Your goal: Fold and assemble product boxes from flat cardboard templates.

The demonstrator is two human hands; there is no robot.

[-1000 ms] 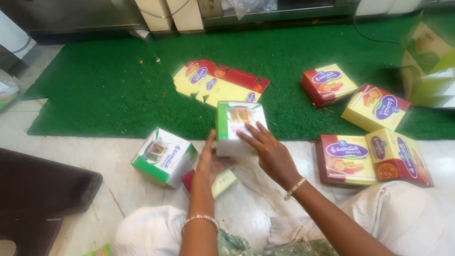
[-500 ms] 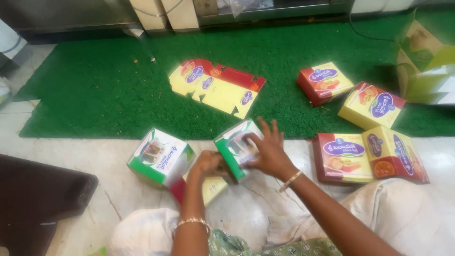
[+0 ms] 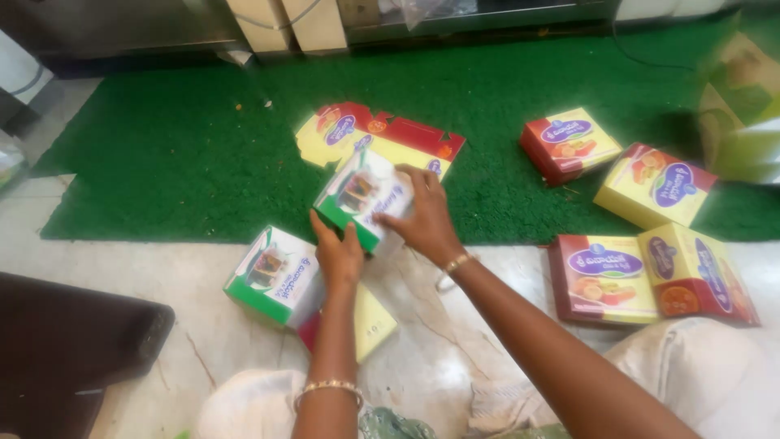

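1. I see both hands gripping one white-and-green carton [image 3: 363, 199], held tilted just above the near edge of the green mat [image 3: 162, 162].
2. The carton is box-shaped, white on its broad face with a green band along its lower edge, a dark picture panel and a blue mark; its print is too blurred for me to tell more.
3. My left hand [image 3: 337, 256] supports the carton's lower near corner, fingers curled against it.
4. My right hand [image 3: 422, 219] lies spread over the carton's right side, fingers pressing on the face; a bangle circles that wrist.
5. A second white-and-green carton [image 3: 272, 276] rests on the pale stone floor [image 3: 162, 276], just left of my left hand.
6. A flat yellow-and-red carton blank [image 3: 382, 138] lies on the mat directly behind the held carton.
7. Closed yellow-and-red boxes [image 3: 605, 276] lie well apart to the right.
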